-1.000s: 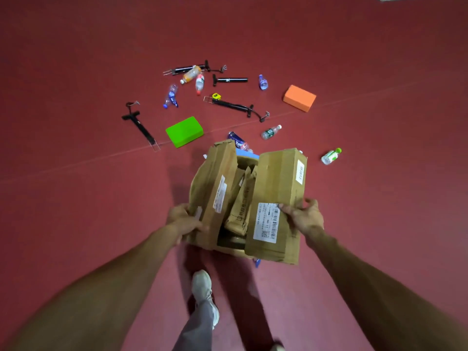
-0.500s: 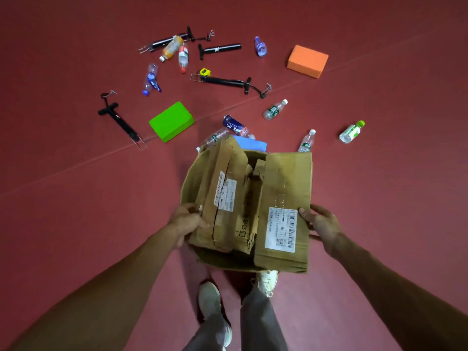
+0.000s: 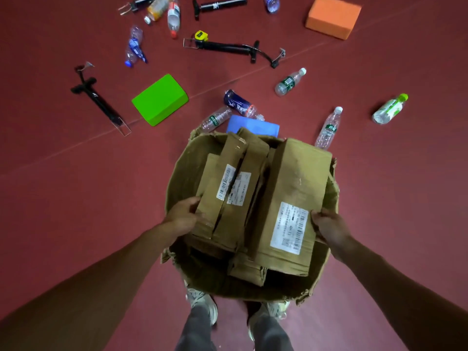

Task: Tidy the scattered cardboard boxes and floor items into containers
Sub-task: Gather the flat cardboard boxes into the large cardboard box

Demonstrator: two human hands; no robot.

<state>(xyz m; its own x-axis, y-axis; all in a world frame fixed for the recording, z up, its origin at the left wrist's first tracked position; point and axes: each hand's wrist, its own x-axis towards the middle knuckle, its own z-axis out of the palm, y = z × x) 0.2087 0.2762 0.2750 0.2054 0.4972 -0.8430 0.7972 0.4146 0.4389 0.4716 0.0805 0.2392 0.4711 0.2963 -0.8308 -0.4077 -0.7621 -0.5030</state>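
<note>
Two hands, left hand and right hand, grasp the near edges of flattened cardboard boxes standing in the torn carton; these seem light and stiff, so edges hold well.

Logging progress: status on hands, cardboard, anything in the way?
Left hand grips flattened brown cardboard pieces, right hand labelled flat brown cardboard box. Both inside torn brown cardboard carton. Blue foam block, clear plastic bottle at far rim.

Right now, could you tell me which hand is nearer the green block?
Left. The left hand holds the boxes below the green block; the right hand is across the boxes, farther right.
</note>
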